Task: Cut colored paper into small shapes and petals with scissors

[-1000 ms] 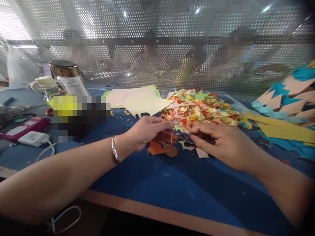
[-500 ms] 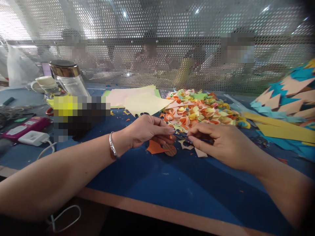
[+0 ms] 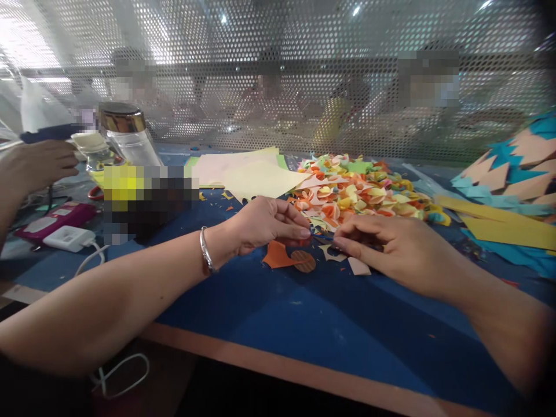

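Note:
A thin dark blue strip [image 3: 324, 237] stretches between my two hands above the blue tabletop [image 3: 278, 324]. My left hand [image 3: 273, 226], with a silver bangle at the wrist, pinches its left end between thumb and fingers. At the other end, the fingertips of my right hand [image 3: 386, 246] are closed on the strip. Its material cannot be made out. Just below lie an orange paper scrap [image 3: 277, 255], a round ridged brown disc [image 3: 303, 261], a pale cut-out scrap [image 3: 333, 252] and a small pink piece [image 3: 358, 266]. Behind my hands rises a heap of curled coloured paper pieces [image 3: 347, 191].
Paper sheets [image 3: 243, 168] lie behind my left hand. At left are a gold-lidded bottle [image 3: 125, 130], a purple power strip [image 3: 54, 221] and a white plug [image 3: 68, 238]. Another person's hand [image 3: 41, 165] holds a dark tool [image 3: 52, 133]. Blue-and-peach layered paper [image 3: 516, 156] stands right.
Another person's hand with a dark tool has come in at the left. The view has shifted slightly. My left fingers have lifted off the brown disc's line of sight; both hands still grip the strip.

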### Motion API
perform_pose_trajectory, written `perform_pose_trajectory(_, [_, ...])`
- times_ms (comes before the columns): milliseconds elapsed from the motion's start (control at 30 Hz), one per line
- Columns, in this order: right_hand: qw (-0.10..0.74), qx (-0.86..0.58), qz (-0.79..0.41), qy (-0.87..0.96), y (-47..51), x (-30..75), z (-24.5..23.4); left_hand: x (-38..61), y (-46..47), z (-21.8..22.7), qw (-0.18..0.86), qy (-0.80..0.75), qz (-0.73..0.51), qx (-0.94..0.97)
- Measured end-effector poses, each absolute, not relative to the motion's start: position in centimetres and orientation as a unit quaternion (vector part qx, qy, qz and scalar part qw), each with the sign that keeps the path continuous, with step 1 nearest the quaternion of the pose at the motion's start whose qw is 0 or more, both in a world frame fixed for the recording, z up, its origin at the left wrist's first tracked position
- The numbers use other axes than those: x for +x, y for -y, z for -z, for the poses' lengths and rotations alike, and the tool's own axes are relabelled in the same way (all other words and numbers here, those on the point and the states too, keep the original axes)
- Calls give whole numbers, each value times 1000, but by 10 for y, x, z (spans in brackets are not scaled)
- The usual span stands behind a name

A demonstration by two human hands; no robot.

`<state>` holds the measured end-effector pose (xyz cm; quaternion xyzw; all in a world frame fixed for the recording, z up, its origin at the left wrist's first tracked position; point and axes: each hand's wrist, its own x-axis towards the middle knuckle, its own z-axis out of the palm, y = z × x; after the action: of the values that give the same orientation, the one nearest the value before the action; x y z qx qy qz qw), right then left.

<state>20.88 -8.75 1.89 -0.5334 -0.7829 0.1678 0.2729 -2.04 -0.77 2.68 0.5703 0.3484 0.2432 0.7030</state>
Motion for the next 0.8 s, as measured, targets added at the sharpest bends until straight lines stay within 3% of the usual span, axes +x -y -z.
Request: perform_pose_trajectory(800, [274,-527,-115,797,87,207,-19,-23,5,-29,735,-364,-217,529])
